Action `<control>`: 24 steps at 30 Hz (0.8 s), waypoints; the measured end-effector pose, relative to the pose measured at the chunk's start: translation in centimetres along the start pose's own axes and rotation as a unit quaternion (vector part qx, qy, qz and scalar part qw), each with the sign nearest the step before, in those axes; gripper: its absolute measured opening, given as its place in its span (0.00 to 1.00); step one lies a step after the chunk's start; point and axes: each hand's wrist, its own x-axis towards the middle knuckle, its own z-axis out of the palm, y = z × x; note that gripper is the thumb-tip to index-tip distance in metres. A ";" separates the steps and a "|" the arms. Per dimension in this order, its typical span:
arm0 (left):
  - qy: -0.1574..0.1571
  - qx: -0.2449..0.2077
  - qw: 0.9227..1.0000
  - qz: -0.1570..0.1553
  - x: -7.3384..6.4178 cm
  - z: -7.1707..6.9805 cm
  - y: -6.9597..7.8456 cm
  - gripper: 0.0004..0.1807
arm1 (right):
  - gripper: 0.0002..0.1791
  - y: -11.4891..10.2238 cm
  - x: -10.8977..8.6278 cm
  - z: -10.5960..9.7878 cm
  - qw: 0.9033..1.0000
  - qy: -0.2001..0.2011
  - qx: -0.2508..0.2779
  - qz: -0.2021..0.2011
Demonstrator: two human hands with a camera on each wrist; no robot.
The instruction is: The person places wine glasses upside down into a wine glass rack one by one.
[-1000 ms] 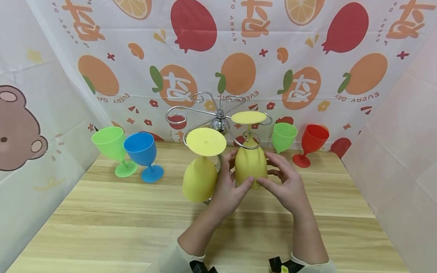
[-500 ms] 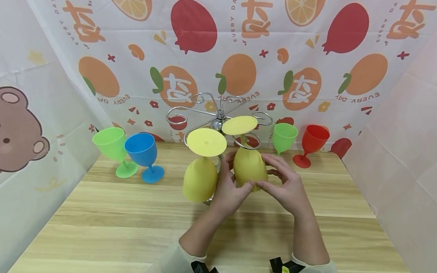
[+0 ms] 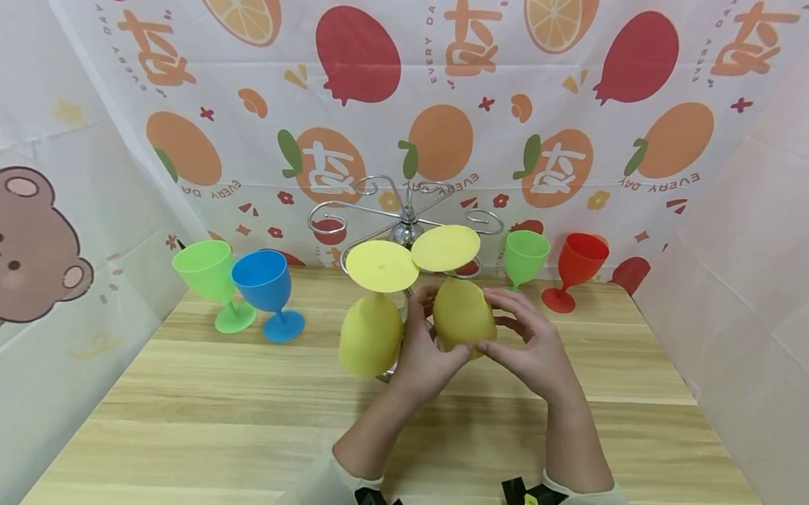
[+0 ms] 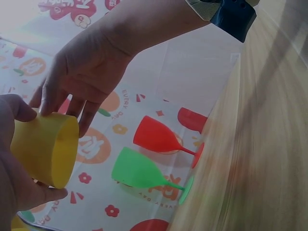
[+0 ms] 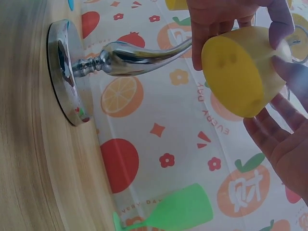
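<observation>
I had the yellow goblet (image 3: pixel 464 321) upside down above the desk (image 3: pixel 237 440), its mouth facing down towards me and its foot tipped up beside the curled arms of the chrome rack (image 3: pixel 406 232). My left hand (image 3: pixel 428 355) and right hand (image 3: pixel 530 344) were curved round opposite sides of the bowl, gripping it, with my thumbs close together near the rim. Holding it from both sides probably steadied a light, smooth bowl and kept my hands off the stem, leaving that thin part free beside the metal. Whether the stem sat inside a curl I couldn't tell, because the foot hid it.

Just to the left, the second yellow goblet (image 3: pixel 370 338) hung mouth down from the rack, its wide foot seemingly keeping it from slipping through. The left green goblet (image 3: pixel 205 270) and blue goblet (image 3: pixel 263 280) stood upright on the left; the right green goblet (image 3: pixel 527 254) and red goblet (image 3: pixel 581 257) stood upright on the right, likely set aside so the middle gave my arms room.

I could make out no brand or label on any goblet. The fruit-printed cloth (image 3: pixel 551 72) behind them repeated "EVERY DAY" in small capitals, among big stylised characters I couldn't read with certainty.
</observation>
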 end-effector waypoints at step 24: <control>-0.015 0.060 0.997 0.034 -0.7 0.2 0.3 0.47 | 0.39 0.0 -0.3 -0.5 0.999 -0.025 0.009 0.023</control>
